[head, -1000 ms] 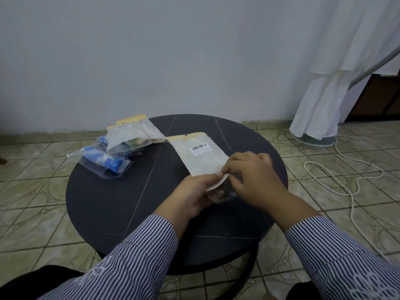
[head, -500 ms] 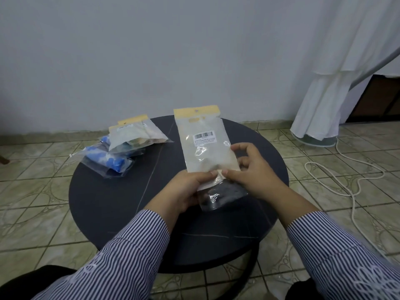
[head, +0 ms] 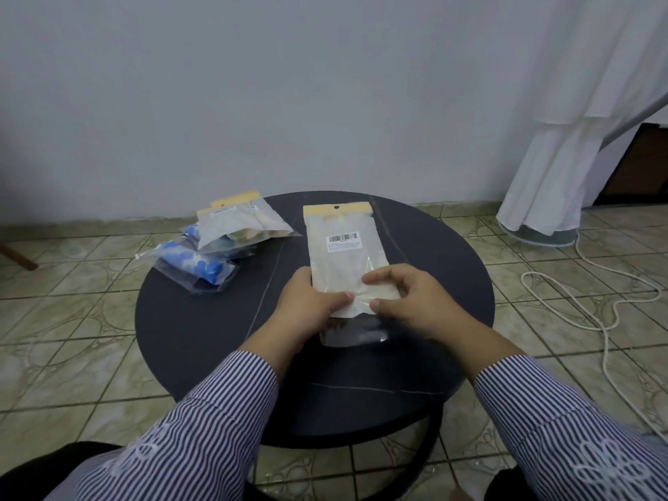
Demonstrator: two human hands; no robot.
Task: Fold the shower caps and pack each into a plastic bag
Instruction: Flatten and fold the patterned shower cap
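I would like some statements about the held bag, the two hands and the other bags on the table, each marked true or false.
1. Both hands hold the plastic bag at its lower part. True: the left hand and the right hand pinch it there.
2. The bag's yellow header strip points toward the person. False: it points away, toward the wall.
3. A barcode label is on the held bag. True.
4. The pile of other bags lies to the right of the held bag. False: it lies to the left, on the round table.
5. The table top is white. False: it is dark.
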